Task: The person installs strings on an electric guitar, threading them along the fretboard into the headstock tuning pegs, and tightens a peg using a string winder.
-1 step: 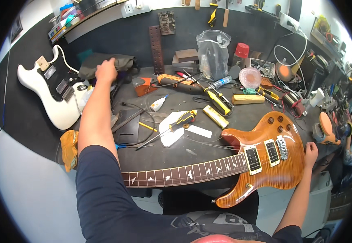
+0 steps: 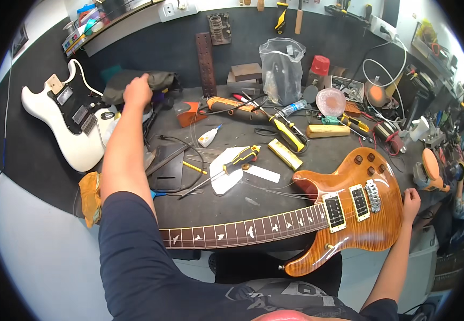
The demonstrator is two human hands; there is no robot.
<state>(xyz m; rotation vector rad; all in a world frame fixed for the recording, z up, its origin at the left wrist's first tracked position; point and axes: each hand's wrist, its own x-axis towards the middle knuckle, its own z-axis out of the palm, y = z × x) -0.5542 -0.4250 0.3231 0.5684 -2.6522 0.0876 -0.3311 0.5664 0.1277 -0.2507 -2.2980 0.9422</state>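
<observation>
An amber flame-top electric guitar (image 2: 372, 232) lies face up along the front of the bench, its fretted neck (image 2: 237, 234) running left beneath my left arm. The neck's far end is hidden. My right hand (image 2: 411, 203) is closed at the rounded right end of the body, with fingers curled against its edge. At the back left my left hand (image 2: 138, 92) reaches onto a dark grey cloth bag (image 2: 161, 80), fingers bent down on the fabric. To the left of that hand a white electric guitar body (image 2: 79, 150) with a black pickguard leans on the bench wall.
A yellow-black screwdriver (image 2: 242, 157) rests partly on a white sheet (image 2: 224, 182). Behind are an orange power tool (image 2: 232, 108), a glue bottle (image 2: 209, 137), a clear plastic bag (image 2: 281, 75) and a wooden block (image 2: 327, 131). An orange glove (image 2: 90, 198) hangs at the left edge.
My left hand sits very slightly nearer to me on the cloth bag. The whole view has shifted a little; the guitar and my right hand keep their places.
</observation>
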